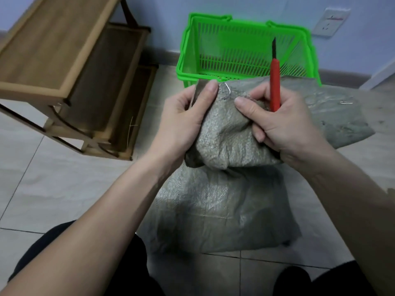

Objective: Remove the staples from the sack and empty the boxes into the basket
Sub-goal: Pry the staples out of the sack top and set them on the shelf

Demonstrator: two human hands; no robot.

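A grey-green woven sack lies on the tiled floor in front of me, its top folded up between my hands. My left hand grips the sack's upper left edge, thumb on top. My right hand holds a red-handled tool upright, blade up, while its thumb and fingers pinch the sack fabric. A bent metal staple sticks out of the fabric between my two thumbs. Another staple lies on the sack's far right part. The green plastic basket stands just behind the sack. No boxes show.
A wooden stepped shelf stands at the left against the wall. A wall socket is at the upper right. My dark-clothed knees frame the bottom of the view on the tiled floor.
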